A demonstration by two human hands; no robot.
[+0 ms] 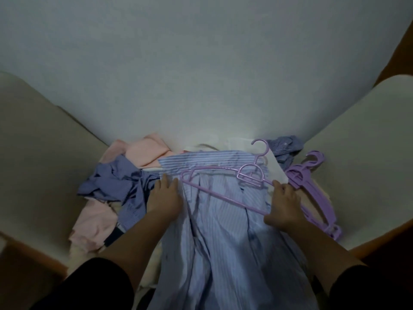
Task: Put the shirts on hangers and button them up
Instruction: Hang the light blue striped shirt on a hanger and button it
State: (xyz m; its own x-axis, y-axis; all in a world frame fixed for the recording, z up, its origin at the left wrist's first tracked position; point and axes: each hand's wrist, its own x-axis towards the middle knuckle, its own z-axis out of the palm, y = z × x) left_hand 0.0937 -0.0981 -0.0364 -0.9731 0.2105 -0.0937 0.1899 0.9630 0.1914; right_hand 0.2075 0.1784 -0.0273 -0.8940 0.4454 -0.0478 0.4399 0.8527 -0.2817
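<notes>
The right hand has its grip closed around the lower right arm of a purple hanger, fingers curled over the thin plastic bar, while the left hand lies with fingers straight and flat on the left shoulder area of a light blue striped shirt, pressing the cloth down and holding nothing. The shirt is spread front-up on the white surface, its collar pointing away from the person, the body running down toward the bottom of the view between the two forearms. Its fabric is pale blue with fine white stripes, creased in long folds, and the front looks open down the middle. The hanger lies slanted across the upper chest of the shirt, on top of the cloth, its hook reaching past the collar. To the right, just beside the right hand, a stack of more purple hangers rests on the surface. To the left lie a crumpled darker blue shirt and pink clothes, with another dark blue garment bunched behind the hook.
</notes>
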